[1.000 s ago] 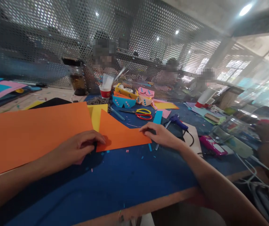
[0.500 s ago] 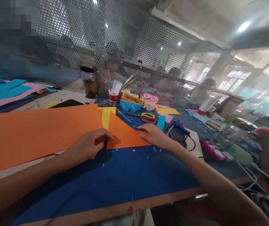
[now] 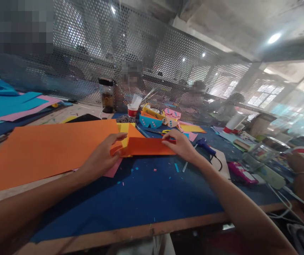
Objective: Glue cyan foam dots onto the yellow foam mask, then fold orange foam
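Observation:
In the head view, a small sheet of orange paper (image 3: 150, 146) lies in front of me, its near part raised or folded so a darker strip faces me. My right hand (image 3: 181, 146) pinches the upper right of this strip between thumb and fingers. At the other end, my left hand (image 3: 102, 154) has its fingers curled about the left edge; the exact contact is partly hidden. Just behind that hand lies a large orange sheet (image 3: 53, 150). A bit of yellow paper (image 3: 124, 129) shows between the two orange pieces, and a pink paper corner (image 3: 114, 169) peeks out below my left hand.
Behind the paper sit paper glasses (image 3: 150, 121), scissors (image 3: 166, 132) and a paper cup (image 3: 132, 111). A glue gun (image 3: 204, 144) and a magenta box (image 3: 242, 173) lie to the right. Another person's hand (image 3: 303, 163) is at far right. A jar (image 3: 106, 95) stands at back left.
The near part of the small orange paper has come up off the table. My right hand has changed from resting flat to pinching it. The view has shifted slightly.

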Available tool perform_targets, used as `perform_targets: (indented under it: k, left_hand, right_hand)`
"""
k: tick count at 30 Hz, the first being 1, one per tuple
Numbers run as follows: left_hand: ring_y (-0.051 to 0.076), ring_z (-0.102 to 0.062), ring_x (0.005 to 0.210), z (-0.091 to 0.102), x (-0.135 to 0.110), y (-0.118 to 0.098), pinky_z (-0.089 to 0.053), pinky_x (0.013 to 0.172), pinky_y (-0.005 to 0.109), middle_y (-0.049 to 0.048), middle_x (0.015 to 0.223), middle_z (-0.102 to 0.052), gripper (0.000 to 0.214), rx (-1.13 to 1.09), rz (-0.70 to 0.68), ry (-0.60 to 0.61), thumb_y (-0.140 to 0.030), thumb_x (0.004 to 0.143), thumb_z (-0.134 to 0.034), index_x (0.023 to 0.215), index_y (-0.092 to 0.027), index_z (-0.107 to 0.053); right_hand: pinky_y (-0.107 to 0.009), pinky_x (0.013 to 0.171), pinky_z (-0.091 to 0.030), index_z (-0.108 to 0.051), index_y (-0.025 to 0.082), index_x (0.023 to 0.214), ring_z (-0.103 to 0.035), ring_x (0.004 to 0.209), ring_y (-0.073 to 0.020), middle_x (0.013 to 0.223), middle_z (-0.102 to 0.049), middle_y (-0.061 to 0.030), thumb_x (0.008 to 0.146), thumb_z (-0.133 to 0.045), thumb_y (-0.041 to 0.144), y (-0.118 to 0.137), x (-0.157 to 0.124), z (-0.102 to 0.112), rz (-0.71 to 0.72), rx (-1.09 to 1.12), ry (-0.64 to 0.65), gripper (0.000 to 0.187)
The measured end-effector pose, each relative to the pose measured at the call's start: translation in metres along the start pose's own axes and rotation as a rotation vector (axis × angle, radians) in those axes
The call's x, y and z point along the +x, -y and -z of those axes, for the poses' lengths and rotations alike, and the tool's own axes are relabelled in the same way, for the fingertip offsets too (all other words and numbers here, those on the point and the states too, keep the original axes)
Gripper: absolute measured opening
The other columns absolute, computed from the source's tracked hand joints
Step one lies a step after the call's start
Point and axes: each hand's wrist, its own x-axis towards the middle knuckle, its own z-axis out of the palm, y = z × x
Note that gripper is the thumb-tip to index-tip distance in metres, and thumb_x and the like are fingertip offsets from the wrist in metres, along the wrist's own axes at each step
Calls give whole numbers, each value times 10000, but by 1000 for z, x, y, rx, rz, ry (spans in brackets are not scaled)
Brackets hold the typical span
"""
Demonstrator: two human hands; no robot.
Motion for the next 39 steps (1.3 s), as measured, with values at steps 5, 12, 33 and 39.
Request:
perform_targets:
  k: [5, 12, 33, 39]
  left_hand:
    - [287, -584, 1389, -4, 2, 3, -451, 1202, 569, 133, 1531, -569, 609, -32, -126, -76, -323, 937, -643, 1511, -246, -455]
    - [325, -563, 1368, 0, 3, 2, -455, 1162, 560, 93, 1315, -715, 103, 233, -409, -187, -314, 984, -668, 967, -246, -744]
    - [216, -745, 1082, -3, -5, -5, -388, 1231, 490, 50, 1141, -809, 333, 363, -739, -45, -56, 960, -463, 1162, -245, -649]
    - [334, -677, 1198, 15, 31, -17, -487, 1081, 521, 130, 1223, -762, 329, 345, -296, -95, -387, 1037, -446, 1167, -208, -691]
  right_hand:
    - [-433, 998, -456, -689, 263, 1010, -641, 1065, -249, 1016, -723, -35, 1014, -666, 200, 26, -19, 27, 138, -61, -298, 67]
    - [-511, 1108, -400, -673, 261, 1130, -657, 1049, -240, 1057, -723, -50, 1028, -600, 126, 42, -73, 22, 364, -223, -152, 184]
    - [-324, 787, -426, -726, 248, 1107, -692, 789, -178, 906, -794, -18, 1046, -570, 149, 22, -89, 3, 138, -298, -329, 194]
    - [-322, 857, -520, -713, 255, 1106, -736, 897, -199, 1020, -809, -28, 942, -584, 105, 33, -63, 13, 184, -207, -384, 257]
